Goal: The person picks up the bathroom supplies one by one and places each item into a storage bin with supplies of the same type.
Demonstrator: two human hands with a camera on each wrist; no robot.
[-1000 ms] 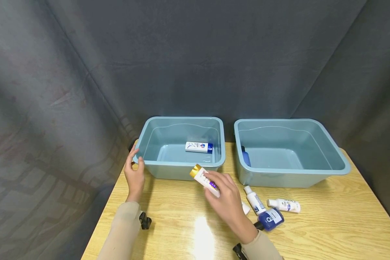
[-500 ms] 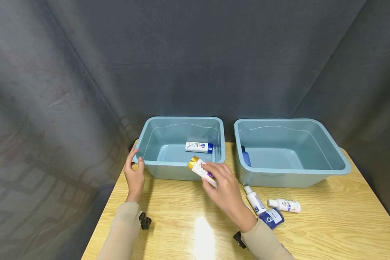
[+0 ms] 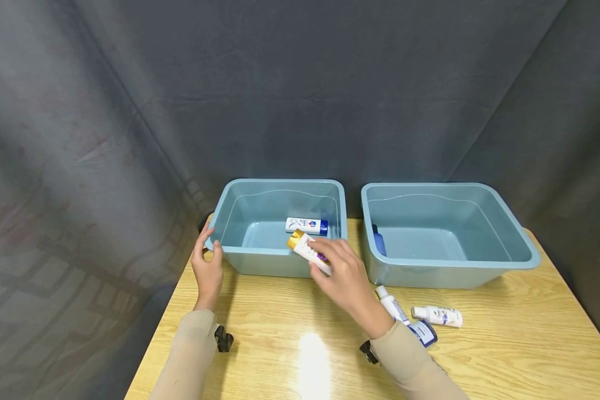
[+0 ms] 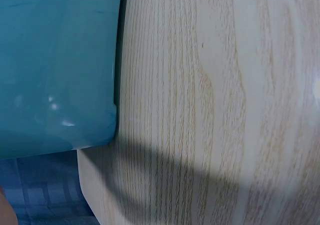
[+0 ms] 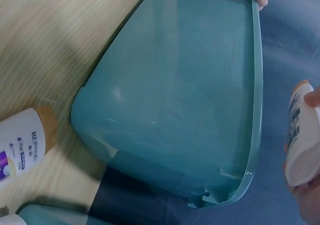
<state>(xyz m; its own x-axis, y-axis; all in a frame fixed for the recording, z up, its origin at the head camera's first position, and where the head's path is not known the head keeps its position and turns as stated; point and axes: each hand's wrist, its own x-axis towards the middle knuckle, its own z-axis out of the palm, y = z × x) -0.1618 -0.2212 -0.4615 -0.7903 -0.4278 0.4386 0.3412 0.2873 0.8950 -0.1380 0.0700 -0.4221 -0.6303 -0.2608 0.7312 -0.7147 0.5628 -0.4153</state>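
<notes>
My right hand (image 3: pixel 347 278) grips a white shampoo bottle (image 3: pixel 304 250) with a gold cap and purple label. It is tilted, cap toward the left, above the front rim of the left blue bin (image 3: pixel 265 264). In the right wrist view the held bottle is at the right edge, partly out of frame. My left hand (image 3: pixel 208 275) holds the same bin's front left corner, thumb and fingers about the rim. Inside that bin lies a white bottle with a blue cap (image 3: pixel 305 225). The left wrist view shows the bin's side and table, with hardly any hand.
A second blue bin (image 3: pixel 440 275) stands to the right, with a blue bottle (image 3: pixel 379 241) inside. On the table lie two white bottles (image 3: pixel 392 305) and a dark blue bottle (image 3: pixel 424 333), partly behind my right sleeve. Another gold-capped bottle (image 5: pixel 22 142) shows in the right wrist view.
My right hand has moved forward and slightly left with the shampoo bottle, from in front of the left bin to over its front rim. The left hand has stayed put.
</notes>
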